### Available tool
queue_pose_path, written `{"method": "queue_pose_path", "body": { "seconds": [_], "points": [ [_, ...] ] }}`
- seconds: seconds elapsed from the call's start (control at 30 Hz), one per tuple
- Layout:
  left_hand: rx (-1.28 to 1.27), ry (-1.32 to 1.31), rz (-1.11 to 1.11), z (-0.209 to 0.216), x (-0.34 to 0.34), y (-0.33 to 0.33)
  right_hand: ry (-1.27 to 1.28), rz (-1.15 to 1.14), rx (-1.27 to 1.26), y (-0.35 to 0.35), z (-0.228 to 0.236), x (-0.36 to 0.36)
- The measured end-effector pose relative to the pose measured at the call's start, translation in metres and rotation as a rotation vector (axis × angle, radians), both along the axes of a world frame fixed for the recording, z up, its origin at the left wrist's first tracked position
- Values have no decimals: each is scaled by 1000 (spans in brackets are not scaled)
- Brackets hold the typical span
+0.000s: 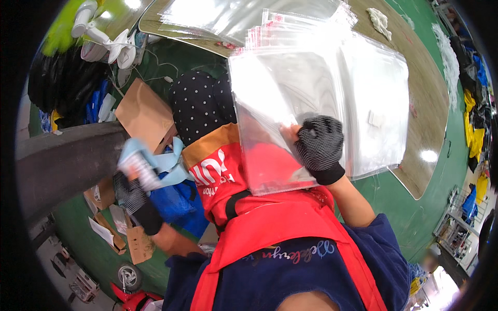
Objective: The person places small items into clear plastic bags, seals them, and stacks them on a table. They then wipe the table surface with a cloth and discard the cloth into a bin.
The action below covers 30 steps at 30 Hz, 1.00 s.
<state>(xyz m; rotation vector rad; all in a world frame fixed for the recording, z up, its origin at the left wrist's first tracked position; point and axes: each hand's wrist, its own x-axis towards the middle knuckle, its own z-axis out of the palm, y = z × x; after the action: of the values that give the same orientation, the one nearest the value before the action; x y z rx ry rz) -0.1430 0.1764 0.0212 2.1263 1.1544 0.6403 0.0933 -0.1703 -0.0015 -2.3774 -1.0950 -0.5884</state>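
Observation:
My left hand [136, 199], in a black-and-grey knit glove, is closed around a light blue, floppy, sheet-like item [148, 163] with a white and orange printed part. Motion smears it, so its kind is unclear. My right hand [320, 144], gloved alike with bare fingertips, curls on top of clear plastic bags [270, 88]. Whether its fingers pinch the film is hidden. The bags lie in overlapping stacks from my lap onto the table; my red apron [270, 228] shows through the nearest one.
More clear bags cover the brownish table [423, 122], where a crumpled whitish scrap [379, 23] lies. A dark curved beam-like object [67, 153] juts in at left. Cardboard boxes [145, 111], a blue bag [179, 207] and a white lamp-like fixture [85, 20] stand around there.

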Motion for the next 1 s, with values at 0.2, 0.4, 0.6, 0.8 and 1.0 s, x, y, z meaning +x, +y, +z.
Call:
{"method": "queue_pose_path", "body": {
  "seconds": [0.2, 0.4, 0.6, 0.8, 1.0],
  "points": [
    [355, 51, 413, 65, -20, -17, 285, 69, -109, -6, 1, -33],
    [-1000, -265, -320, 20, 69, -123, 367, 18, -80, 3, -17, -43],
    [-1034, -261, -438, -19, 102, -177, 734, -102, 323, -11, -3, -37],
    [-1035, -303, -440, -28, 109, -180, 586, -703, 460, -185, -24, 30],
    [-939, -80, -564, -8, 108, -188, 232, -539, 393, -76, 40, -36]
  ]
}}
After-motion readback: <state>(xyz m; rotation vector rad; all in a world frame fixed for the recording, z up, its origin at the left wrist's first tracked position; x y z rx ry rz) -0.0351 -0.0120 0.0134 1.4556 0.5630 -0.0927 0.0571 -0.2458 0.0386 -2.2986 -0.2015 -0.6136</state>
